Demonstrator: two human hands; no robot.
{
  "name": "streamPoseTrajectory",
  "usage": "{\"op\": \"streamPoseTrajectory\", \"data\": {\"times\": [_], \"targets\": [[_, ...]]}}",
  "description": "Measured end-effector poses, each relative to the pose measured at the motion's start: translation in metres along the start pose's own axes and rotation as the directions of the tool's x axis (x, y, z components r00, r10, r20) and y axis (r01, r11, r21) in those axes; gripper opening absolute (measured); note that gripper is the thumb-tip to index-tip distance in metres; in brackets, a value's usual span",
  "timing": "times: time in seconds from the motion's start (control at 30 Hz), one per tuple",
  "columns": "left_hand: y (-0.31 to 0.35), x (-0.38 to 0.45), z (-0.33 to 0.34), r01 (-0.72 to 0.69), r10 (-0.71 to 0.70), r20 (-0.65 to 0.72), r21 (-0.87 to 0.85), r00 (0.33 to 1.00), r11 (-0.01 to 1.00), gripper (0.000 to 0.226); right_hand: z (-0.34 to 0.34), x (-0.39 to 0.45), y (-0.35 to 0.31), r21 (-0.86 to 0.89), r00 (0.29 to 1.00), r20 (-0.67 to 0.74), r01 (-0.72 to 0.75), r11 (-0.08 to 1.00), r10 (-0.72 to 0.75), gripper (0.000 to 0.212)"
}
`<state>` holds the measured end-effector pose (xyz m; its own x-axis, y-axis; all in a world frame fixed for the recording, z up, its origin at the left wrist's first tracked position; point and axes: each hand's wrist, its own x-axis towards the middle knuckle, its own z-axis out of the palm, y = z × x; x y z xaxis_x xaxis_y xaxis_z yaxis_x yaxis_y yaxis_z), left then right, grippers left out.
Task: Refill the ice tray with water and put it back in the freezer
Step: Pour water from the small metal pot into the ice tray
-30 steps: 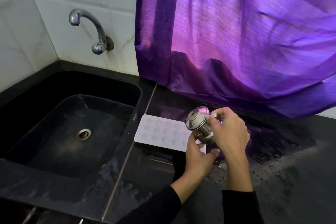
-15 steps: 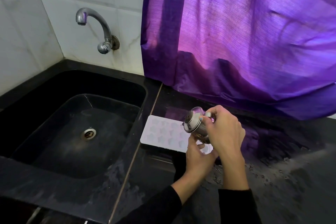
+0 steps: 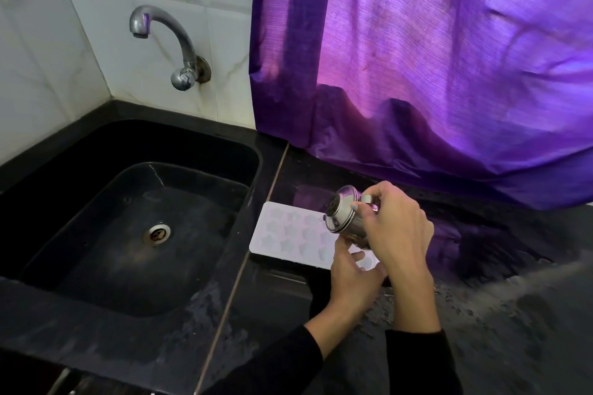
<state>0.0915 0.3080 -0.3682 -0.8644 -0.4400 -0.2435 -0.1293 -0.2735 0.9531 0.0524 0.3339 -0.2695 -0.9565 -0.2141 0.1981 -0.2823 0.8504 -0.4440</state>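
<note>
Steel bottle point(image 3: 348, 218): my right hand point(image 3: 396, 229) grips it, tilted over white ice tray point(image 3: 288, 232); left hand point(image 3: 351, 272) loosely open beneath, on black counter point(image 3: 481, 314).

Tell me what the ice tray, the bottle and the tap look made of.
Ice tray: pale matte sheet with star moulds, probably silicone or soft plastic.
Bottle: shiny metal, likely steel, mirroring the purple light.
Tap: chromed metal, dulled, with bright glints.

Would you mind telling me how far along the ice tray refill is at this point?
Done: the ice tray lies on the counter beside the sink. In hand: the right hand tilts a steel bottle over it, left hand underneath; no water visible. Left: filling, then the freezer.
</note>
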Motion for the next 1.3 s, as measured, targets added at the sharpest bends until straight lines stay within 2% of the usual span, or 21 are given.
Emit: {"op": "streamPoseTrajectory", "data": {"times": [0.23,0.53,1.0,1.3], "targets": [[-0.005,0.001,-0.001,-0.013,0.014,-0.015,0.040,1.000,0.999,0.065,-0.001,0.000,0.007,0.064,0.999,-0.006,-0.045,0.997,0.046,0.013],[-0.005,-0.001,-0.012,-0.116,0.121,-0.041,0.108,0.992,0.987,0.074,-0.005,0.002,0.010,0.205,0.993,0.012,-0.116,0.972,0.116,0.017],[-0.002,-0.002,-0.030,-0.082,0.083,-0.112,0.014,0.990,0.997,0.056,0.007,0.001,-0.020,0.079,0.997,0.075,0.002,0.997,-0.008,0.014],[0.005,-0.004,-0.032,-0.070,0.071,-0.083,0.019,0.994,0.997,0.040,0.011,-0.002,-0.027,0.037,0.996,0.073,0.055,0.998,-0.058,0.011]]}}
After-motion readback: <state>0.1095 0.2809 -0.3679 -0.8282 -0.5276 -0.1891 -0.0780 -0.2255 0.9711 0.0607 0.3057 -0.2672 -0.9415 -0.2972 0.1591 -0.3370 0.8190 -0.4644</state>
